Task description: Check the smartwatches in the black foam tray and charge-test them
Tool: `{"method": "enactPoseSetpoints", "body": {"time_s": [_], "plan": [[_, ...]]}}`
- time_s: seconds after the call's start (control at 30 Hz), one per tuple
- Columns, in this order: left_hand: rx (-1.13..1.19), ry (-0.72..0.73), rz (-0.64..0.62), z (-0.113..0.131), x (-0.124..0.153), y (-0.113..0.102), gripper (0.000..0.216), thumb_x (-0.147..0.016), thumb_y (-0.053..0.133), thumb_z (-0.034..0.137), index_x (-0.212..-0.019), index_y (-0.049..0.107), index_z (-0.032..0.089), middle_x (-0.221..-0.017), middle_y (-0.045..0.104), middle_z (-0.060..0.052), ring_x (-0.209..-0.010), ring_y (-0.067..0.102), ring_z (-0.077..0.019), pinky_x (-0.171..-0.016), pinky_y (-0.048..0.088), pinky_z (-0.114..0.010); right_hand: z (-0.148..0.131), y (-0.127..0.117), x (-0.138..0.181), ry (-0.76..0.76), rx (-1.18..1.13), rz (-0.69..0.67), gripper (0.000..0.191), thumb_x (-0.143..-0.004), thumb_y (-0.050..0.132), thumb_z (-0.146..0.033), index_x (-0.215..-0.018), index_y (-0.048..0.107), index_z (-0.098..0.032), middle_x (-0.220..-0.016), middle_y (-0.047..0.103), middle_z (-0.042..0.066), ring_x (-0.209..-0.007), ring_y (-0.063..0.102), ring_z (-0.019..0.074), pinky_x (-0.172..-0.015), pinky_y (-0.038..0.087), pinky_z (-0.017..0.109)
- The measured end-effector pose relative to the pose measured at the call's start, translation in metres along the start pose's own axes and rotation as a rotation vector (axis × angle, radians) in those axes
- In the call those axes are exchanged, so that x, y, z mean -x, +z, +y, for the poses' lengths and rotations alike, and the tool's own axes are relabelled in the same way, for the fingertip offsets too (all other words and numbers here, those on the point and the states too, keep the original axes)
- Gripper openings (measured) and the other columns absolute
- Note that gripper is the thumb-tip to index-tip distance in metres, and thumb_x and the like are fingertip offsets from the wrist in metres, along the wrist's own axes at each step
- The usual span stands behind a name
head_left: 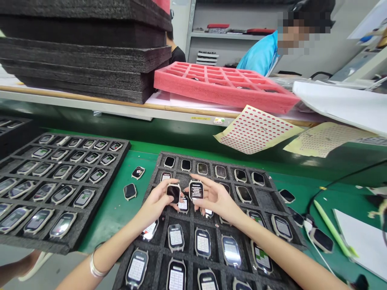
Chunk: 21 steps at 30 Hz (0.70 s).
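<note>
My left hand pinches a smartwatch body with a dark screen by its edges. My right hand holds a second smartwatch by its sides, its lit screen showing lines of text. Both hands hover close together over a black foam tray whose compartments hold several watches, some lit and some dark. Another foam tray of lit watches lies to the left. Two loose watches rest on the green mat between the trays. My hands hide the tray's middle compartments.
Several loose watches and a cable lie on the green mat at right, near a green pen. Red dot sticker sheets, a pink foam tray and stacked black foam sheets lie beyond. A co-worker's blue sleeve shows behind.
</note>
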<state>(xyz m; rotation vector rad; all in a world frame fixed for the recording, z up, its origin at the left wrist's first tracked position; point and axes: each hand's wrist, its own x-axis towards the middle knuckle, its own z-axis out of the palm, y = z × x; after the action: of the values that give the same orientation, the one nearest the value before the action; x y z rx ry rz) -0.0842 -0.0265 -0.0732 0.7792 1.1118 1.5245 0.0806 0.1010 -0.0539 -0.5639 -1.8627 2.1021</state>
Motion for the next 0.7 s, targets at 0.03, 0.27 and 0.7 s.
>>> {"method": "enactPoseSetpoints", "body": {"time_s": [0.03,0.27,0.7], "plan": [[0.002,0.005,0.007,0.001,0.000,0.000,0.040,-0.075,0.050,0.011,-0.114,0.053,0.017,-0.088,0.063,-0.005,-0.083,0.061,-0.0199,-0.066,0.053,-0.031,0.000,-0.001,-0.003,-0.001,0.020,-0.015,0.075,-0.073,0.071,-0.020,-0.137,0.032,-0.022,-0.113,0.063,0.011,-0.066,0.066,0.0149,-0.048,0.052,0.023],[-0.003,0.030,0.058,0.002,-0.002,-0.001,0.042,-0.072,0.052,0.011,-0.114,0.050,0.016,-0.089,0.064,-0.006,-0.080,0.065,-0.0196,-0.063,0.052,-0.028,0.002,-0.011,-0.042,-0.272,0.989,0.016,0.050,-0.077,0.068,-0.026,-0.123,0.050,-0.016,-0.106,0.059,0.011,-0.090,0.061,0.0243,-0.077,0.053,0.040],[-0.372,0.116,0.120,-0.007,-0.011,-0.003,0.043,-0.070,0.063,0.016,-0.112,0.053,0.019,-0.093,0.058,-0.003,-0.068,0.056,-0.0131,-0.056,0.046,-0.023,0.000,-0.046,-0.025,-0.212,1.531,0.091,0.024,-0.090,0.045,-0.023,-0.095,0.064,-0.010,-0.085,0.063,0.016,-0.078,0.064,0.0284,-0.072,0.050,0.040]]}}
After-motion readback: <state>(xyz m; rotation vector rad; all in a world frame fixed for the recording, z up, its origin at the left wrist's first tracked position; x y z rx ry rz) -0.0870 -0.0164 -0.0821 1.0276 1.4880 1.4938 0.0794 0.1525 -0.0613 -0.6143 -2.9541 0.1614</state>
